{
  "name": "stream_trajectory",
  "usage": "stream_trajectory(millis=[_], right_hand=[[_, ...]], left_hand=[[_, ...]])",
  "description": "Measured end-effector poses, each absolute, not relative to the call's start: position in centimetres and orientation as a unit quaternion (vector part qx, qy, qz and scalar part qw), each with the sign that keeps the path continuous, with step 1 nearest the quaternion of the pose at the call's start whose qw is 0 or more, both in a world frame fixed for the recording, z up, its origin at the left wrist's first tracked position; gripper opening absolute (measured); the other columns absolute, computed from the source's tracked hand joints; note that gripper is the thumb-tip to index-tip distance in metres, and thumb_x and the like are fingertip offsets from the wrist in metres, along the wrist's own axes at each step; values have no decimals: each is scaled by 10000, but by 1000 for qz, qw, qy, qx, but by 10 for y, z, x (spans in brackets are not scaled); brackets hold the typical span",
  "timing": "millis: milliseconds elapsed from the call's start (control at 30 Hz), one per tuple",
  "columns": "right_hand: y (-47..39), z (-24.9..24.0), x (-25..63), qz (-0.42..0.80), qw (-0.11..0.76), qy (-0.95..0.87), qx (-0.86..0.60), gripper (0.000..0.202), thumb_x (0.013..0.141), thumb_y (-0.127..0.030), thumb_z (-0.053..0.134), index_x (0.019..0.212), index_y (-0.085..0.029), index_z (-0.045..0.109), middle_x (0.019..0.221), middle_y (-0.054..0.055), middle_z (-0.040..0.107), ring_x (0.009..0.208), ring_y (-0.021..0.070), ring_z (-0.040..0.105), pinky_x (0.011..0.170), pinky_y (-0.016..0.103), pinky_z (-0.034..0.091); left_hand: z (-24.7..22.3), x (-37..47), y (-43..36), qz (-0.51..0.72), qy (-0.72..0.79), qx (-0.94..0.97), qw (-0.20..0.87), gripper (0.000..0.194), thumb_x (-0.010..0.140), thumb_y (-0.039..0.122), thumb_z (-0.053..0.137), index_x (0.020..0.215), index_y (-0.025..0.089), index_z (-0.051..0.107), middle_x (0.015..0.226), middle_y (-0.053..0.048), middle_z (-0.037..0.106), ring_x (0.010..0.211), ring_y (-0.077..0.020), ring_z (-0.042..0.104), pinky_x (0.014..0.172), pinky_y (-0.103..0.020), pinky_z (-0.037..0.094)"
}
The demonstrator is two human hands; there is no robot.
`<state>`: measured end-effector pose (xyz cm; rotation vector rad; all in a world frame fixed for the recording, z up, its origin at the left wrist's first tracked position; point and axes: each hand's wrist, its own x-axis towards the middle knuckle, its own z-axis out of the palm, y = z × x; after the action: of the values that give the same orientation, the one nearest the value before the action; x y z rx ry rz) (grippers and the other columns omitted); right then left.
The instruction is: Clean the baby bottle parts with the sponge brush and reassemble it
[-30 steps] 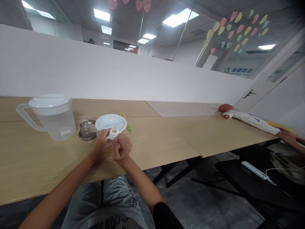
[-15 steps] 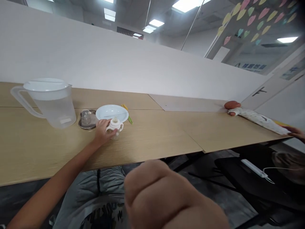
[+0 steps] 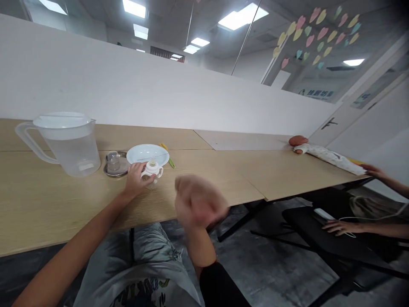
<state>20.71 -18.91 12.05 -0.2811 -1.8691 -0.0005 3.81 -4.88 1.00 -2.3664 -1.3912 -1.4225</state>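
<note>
At 10 o'clock from our R hand (image 3: 201,200), bottle (image 3: 152,167) upright, gripped by our nearer L hand (image 3: 136,181), fingers part-curled; R curled, blurred, can't tell how tight or if holding.

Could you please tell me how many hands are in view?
4: the left hand on the bottle, the right hand raised, one other hand by the white bundle, and another hand at the black chair.

The bare right hand (image 3: 201,202) is blurred by motion. The clear, white-collared bottle (image 3: 152,167) is partly covered by the bare left hand (image 3: 137,179); the slim yellow-and-green item (image 3: 171,163), by the white oval plate (image 3: 145,152). Another person (image 3: 380,229) is cut off at right.
</note>
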Motion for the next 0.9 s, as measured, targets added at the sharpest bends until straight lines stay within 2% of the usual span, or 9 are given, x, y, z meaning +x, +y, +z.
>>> stream_trajectory(millis=[100, 200, 300, 400, 533, 633, 767, 900], right_hand=[[-107, 109, 192, 21, 728, -635, -256, 261, 940, -431, 456, 808, -219, 530, 693, 9, 566, 641, 140, 560, 618, 291, 478], [-58, 81, 178, 102, 654, -672, -334, 319, 897, -453, 506, 1092, -201, 529, 1007, 80, 656, 920, 188, 623, 828, 339, 499], [-48, 55, 175, 149, 579, -729, -333, 396, 861, -380, 545, 1212, -210, 478, 1039, 71, 685, 972, 215, 641, 902, 380, 485], [-52, 43, 179, 168, 555, -754, -309, 457, 792, -305, 574, 1228, -218, 466, 1017, 49, 700, 969, 235, 648, 895, 396, 494], [-49, 39, 179, 239, 579, -731, -273, 480, 756, -285, 549, 1217, -205, 442, 1027, 55, 685, 950, 220, 651, 868, 377, 514], [-44, 35, 174, 266, 606, -698, -272, 524, 742, -314, 588, 1220, -203, 403, 992, 50, 662, 938, 206, 643, 859, 362, 516], [-39, 30, 165, 191, 633, -668, -342, 544, 688, -368, 691, 1154, -208, 459, 897, 27, 602, 916, 212, 599, 877, 376, 487], [-40, 29, 162, 119, 639, -654, -387, 522, 670, -375, 720, 1117, -205, 509, 886, 32, 586, 865, 212, 554, 885, 395, 456]], left_hand=[[10, 38, -49, -466, -446, -764, 14, 454, 795, 487, 553, 1097, 149, 579, 1024, -114, 632, 968, -269, 545, 879, -405, 384], [9, 36, -48, -466, -447, -763, 11, 430, 793, 469, 543, 1097, 166, 577, 988, -97, 635, 953, -262, 551, 877, -400, 387], [8, 35, -46, -458, -445, -769, 7, 421, 778, 438, 544, 1100, 168, 578, 991, -99, 634, 955, -268, 553, 866, -403, 393], [7, 34, -45, -462, -435, -773, 4, 433, 761, 416, 551, 1113, 165, 573, 1032, -107, 634, 978, -272, 554, 883, -407, 396], [7, 35, -46, -473, -443, -762, 4, 444, 758, 389, 552, 1143, 169, 561, 1041, -105, 634, 998, -271, 561, 911, -404, 394], [7, 35, -46, -493, -444, -748, -19, 582, 738, 376, 587, 1265, 158, 473, 1013, -92, 636, 976, -261, 571, 935, -415, 387], [4, 35, -45, -522, -427, -736, -53, 720, 718, 344, 625, 1346, 141, 339, 937, -58, 630, 942, -241, 581, 968, -429, 367], [3, 34, -46, -525, -428, -733, -55, 667, 703, 315, 635, 1295, 151, 375, 959, -65, 612, 966, -243, 568, 969, -426, 369]])
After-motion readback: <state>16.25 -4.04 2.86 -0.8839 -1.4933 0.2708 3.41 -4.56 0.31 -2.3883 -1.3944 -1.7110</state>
